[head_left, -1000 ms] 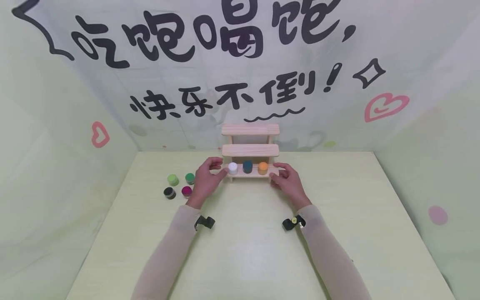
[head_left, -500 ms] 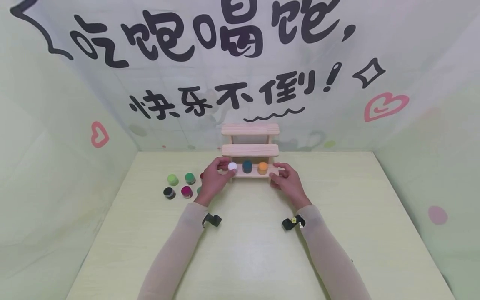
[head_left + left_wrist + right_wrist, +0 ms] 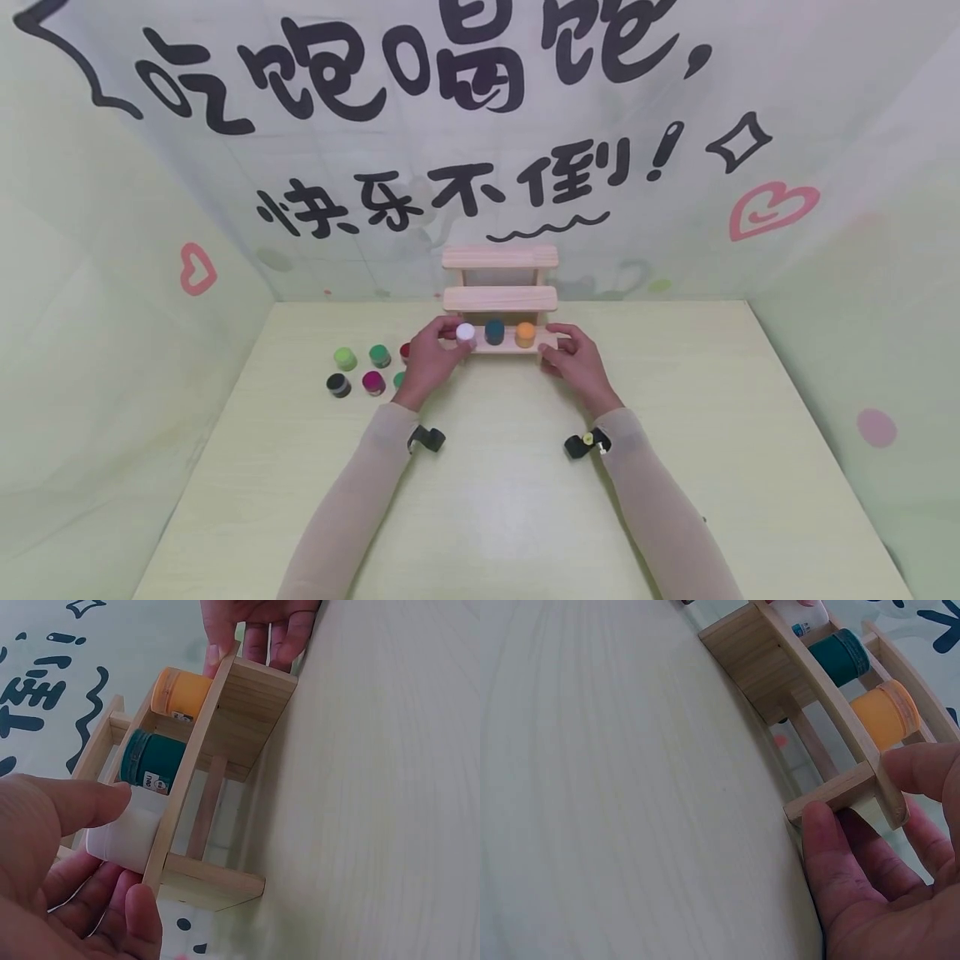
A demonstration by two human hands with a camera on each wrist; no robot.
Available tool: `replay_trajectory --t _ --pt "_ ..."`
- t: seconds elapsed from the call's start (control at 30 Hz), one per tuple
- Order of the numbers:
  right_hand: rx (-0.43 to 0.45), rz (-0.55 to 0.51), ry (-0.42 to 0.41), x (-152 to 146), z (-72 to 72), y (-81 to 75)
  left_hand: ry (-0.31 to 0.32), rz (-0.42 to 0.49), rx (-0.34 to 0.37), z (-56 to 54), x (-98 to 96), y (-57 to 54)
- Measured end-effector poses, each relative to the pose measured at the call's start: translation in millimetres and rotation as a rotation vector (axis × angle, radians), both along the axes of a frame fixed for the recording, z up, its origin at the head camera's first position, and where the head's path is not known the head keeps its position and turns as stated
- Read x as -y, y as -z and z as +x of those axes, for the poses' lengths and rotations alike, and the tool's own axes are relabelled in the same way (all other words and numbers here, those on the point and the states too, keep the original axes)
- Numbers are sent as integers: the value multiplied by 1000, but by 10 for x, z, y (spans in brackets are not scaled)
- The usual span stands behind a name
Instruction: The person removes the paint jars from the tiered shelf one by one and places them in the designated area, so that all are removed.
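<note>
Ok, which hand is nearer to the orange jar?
Right. The right hand grips the end of the wooden stand just beside the orange jar; the left hand holds the white jar at the other end, past the teal jar.

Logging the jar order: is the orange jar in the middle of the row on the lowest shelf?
No, the teal jar stands between the white jar and the orange jar.

A white cylindrical jar (image 3: 466, 332), a dark-teal cylindrical jar (image 3: 494, 332) and an orange cylindrical jar (image 3: 525, 336) stand upright, apart, along the bottom step (image 3: 510, 343) of a pale wooden three-tier rack (image 3: 500, 298).
</note>
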State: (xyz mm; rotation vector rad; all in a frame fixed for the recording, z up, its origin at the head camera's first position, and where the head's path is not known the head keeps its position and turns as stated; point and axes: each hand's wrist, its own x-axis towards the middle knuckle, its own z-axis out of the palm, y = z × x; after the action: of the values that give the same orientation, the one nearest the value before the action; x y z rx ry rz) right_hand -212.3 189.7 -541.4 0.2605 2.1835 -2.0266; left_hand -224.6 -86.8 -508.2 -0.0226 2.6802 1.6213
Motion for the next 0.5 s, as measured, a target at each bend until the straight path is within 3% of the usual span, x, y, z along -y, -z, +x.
replay_trajectory --t 0.5 --pt "3 3 0 -3 -4 1 4 5 8 8 42 -56"
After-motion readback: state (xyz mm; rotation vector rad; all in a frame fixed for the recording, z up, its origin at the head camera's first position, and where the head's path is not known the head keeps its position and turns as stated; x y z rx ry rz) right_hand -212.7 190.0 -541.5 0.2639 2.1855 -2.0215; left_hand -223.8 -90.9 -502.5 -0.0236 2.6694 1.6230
